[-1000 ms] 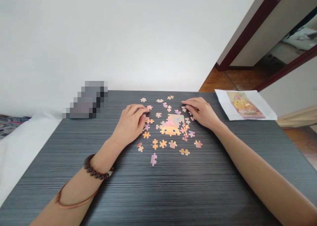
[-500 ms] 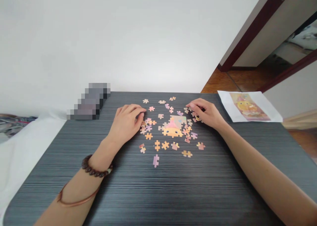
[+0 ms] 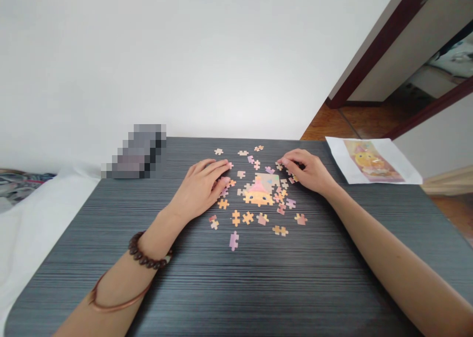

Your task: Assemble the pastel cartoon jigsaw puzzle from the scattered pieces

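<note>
My left hand (image 3: 203, 186) lies over the left side of the loose puzzle pieces, its fingers stretched out. Its fingertips touch a pink puzzle piece (image 3: 230, 165), and the palm and thumb hide others. On the right, my right hand (image 3: 308, 170) has its fingers curled, with thumb and forefinger together at a puzzle piece (image 3: 279, 166). Several pieces lie partly under that hand. Between the hands is a joined section of puzzle (image 3: 260, 191) showing a yellow face with eyes and a pink hat. Nearer to me are a purple piece (image 3: 234, 241) and orange pieces (image 3: 248, 218).
A white sheet with a printed picture (image 3: 373, 160) of the yellow figure lies at the table's right back. A blurred dark object (image 3: 136, 152) sits at the left back. The dark table (image 3: 236, 292) meets a white wall; a doorway (image 3: 391, 90) opens beyond, right.
My left hand has slid right and its fingers now reach a pink piece and cover more pieces. My right hand has barely moved; its fingertips stay at the same pieces.
</note>
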`<state>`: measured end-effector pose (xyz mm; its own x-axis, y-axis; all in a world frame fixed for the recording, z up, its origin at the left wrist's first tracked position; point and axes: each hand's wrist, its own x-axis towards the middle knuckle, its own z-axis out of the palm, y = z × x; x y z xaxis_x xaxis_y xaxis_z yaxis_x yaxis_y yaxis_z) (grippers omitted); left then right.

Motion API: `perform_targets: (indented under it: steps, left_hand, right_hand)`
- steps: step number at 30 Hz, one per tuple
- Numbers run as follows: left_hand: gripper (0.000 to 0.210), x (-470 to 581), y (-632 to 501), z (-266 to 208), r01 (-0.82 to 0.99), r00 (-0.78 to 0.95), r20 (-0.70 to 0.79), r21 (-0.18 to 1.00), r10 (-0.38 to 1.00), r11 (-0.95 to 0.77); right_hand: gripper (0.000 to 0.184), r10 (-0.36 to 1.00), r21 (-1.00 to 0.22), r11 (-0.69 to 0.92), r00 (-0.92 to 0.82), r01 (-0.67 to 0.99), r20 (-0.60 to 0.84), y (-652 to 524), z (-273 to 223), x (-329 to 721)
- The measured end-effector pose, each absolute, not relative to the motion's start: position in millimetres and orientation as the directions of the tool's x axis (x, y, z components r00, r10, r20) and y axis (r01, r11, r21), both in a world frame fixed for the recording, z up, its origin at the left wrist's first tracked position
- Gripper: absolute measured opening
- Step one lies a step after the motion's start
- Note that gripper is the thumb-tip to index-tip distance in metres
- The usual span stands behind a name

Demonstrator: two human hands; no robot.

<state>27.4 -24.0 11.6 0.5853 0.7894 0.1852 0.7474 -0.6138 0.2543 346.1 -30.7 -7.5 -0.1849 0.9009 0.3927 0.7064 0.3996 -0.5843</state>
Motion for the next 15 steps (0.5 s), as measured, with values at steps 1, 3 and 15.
perform_targets:
  steps: [1, 3, 15]
  left_hand:
    - [0.045, 27.4, -24.2, 12.1, 0.743, 0.588, 0.185, 0.259, 0.787, -0.617]
    - [0.043, 27.8, -24.6, 12.8, 0.738, 0.589, 0.192, 0.266, 0.785, -0.62]
    - [0.041, 31.0, -24.7, 12.5, 0.726, 0.597, 0.208, 0.269, 0.774, -0.633]
  right_hand:
    - [0.025, 0.9, -0.583, 0.401, -0.186, 0.707, 0.393, -30.7, -7.5, 346.1]
    - [0.024, 0.898, -0.578, 0.407, -0.193, 0.707, 0.396, -30.8, -7.4, 346.0]
    - [0.022, 0.884, -0.565, 0.431, -0.205, 0.703, 0.42, -30.5, -8.3, 346.1]
